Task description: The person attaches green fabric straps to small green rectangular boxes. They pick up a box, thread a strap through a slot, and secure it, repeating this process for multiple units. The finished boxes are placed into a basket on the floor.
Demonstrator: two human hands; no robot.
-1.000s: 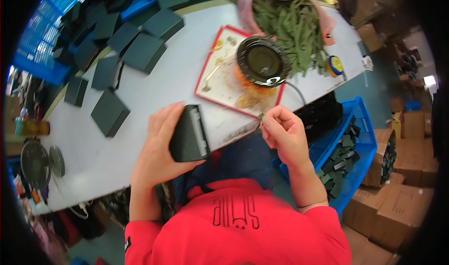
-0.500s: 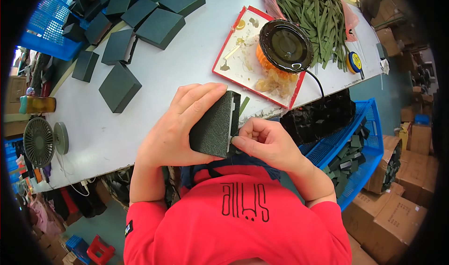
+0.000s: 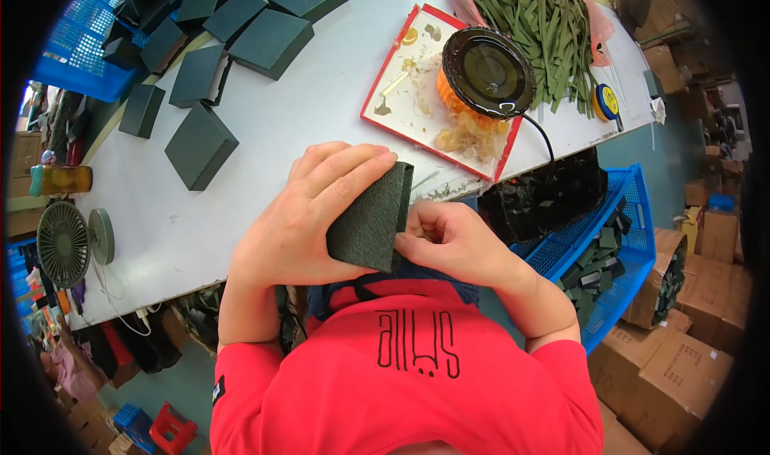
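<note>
My left hand (image 3: 309,214) is wrapped round a dark green, leather-textured box (image 3: 369,222), fingers over its far edge and thumb along the near side. The box is held tilted above the table's front edge, before my red shirt. At its right edge is my right hand (image 3: 449,238), closed with thumb and fingers pinched together. Whatever is between those fingertips is hidden by the box and the fingers.
Several dark green boxes (image 3: 202,146) lie at the far left, near a blue basket (image 3: 88,46). A pot of dark liquid (image 3: 489,70) stands on a red-rimmed tray (image 3: 393,114). Green ribbon strips (image 3: 533,30) lie beyond. At right, a blue crate (image 3: 642,238) holds small green pieces. A fan (image 3: 64,245) stands left.
The box has turned in my left hand, so the pale edge on its right side no longer shows. The green strip beyond it is out of sight. My right hand stays at that edge.
</note>
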